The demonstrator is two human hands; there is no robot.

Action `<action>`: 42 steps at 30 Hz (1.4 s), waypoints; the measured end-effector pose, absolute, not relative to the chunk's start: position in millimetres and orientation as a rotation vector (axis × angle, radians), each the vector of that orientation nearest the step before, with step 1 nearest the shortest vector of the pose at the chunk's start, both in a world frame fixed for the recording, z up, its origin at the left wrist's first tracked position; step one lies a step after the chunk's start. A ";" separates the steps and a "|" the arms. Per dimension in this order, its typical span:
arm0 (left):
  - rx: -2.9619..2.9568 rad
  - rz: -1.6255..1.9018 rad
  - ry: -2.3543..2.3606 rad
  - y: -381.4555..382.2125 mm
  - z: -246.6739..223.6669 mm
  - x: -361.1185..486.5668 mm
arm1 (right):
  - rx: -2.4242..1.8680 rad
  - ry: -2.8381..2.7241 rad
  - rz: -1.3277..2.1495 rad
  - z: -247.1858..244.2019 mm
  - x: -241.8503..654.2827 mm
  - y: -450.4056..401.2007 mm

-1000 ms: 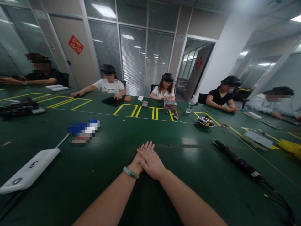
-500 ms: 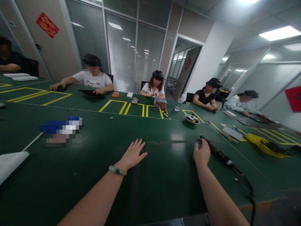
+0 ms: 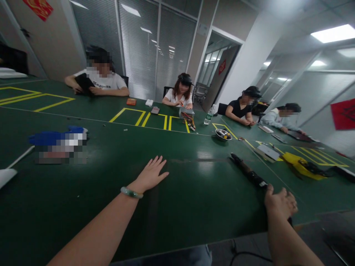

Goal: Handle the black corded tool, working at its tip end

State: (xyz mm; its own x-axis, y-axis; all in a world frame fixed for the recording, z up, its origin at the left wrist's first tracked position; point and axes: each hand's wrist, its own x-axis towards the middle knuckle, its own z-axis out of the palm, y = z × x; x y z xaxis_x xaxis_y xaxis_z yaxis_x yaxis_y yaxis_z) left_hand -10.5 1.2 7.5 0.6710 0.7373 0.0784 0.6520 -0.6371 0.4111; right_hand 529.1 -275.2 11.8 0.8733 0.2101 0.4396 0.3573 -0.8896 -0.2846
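Observation:
My left hand (image 3: 151,173) lies flat on the green table (image 3: 194,207), fingers spread and holding nothing, a jade-coloured bangle at its wrist. To the right lies a slim black and brown corded tool (image 3: 248,171), which looks like an electric screwdriver, its thin tip pointing away from me. At the tool's near end is my right hand (image 3: 281,201), thumb and bent fingers apart. Hand and forearm hide most of the tool's cord, and whether the fingers touch it I cannot tell.
A metal bowl (image 3: 223,135) of small parts and a water bottle (image 3: 209,115) stand ahead. Right of them are a white box (image 3: 266,153) and a yellow bag (image 3: 302,166). A blurred blue and white item (image 3: 61,140) lies left. Several co-workers sit along the far side.
My right hand has moved from beside the tool's tip toward me and rightward to its cord end. My left hand stays flat. The far-left co-worker has raised a dark flat object.

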 end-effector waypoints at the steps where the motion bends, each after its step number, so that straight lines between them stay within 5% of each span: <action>1: 2.536 0.338 1.099 1.0 8.0 -10.5 | -2.688 -0.399 -0.578 11.7 531.2 -273.3; 11: 2.540 0.310 1.103 0.1 10.2 -11.0 | -2.765 -0.348 -0.449 8.3 545.5 -276.9; 18: 2.553 0.332 1.111 0.4 8.6 -8.8 | -2.744 -0.894 -0.396 14.6 529.5 -255.6; 31: 2.505 0.340 1.118 -2.3 13.4 -9.4 | -2.759 -0.574 -0.162 20.4 524.3 -226.9; 42: 2.508 0.437 1.084 1.9 2.5 -10.4 | -2.488 -1.353 -0.173 45.6 419.3 -142.2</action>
